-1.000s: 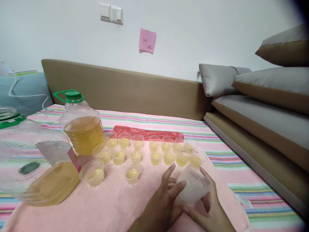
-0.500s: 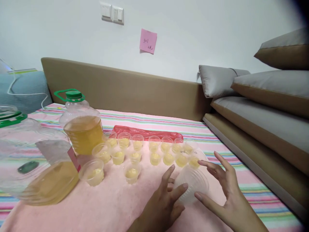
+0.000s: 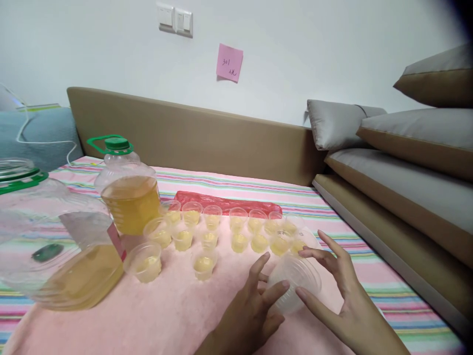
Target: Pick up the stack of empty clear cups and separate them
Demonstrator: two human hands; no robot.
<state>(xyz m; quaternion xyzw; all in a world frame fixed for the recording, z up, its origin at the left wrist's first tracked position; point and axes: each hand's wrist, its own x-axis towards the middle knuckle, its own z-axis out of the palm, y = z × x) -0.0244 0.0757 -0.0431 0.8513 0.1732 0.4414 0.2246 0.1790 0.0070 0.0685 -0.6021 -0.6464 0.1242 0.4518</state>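
Note:
My left hand (image 3: 251, 310) grips a stack of empty clear plastic cups (image 3: 295, 286), tilted with its mouth toward me, low in the middle of the view. My right hand (image 3: 340, 301) is spread open beside the stack, with fingertips at its rim and thumb near its lower edge. Just beyond stand several small clear cups (image 3: 207, 236) holding yellow liquid, set in rows on a pink towel (image 3: 166, 310).
Two big clear jugs of yellow oil stand at the left: a near one (image 3: 62, 261) with a green rim and a farther one (image 3: 127, 192) with a green cap. A red plastic bag (image 3: 229, 203) lies behind the cups. Cushions (image 3: 406, 162) are stacked at the right.
My right hand has let go of the cup stack and opened, with fingers now spread at its rim. My left hand keeps its hold. The view has shifted slightly.

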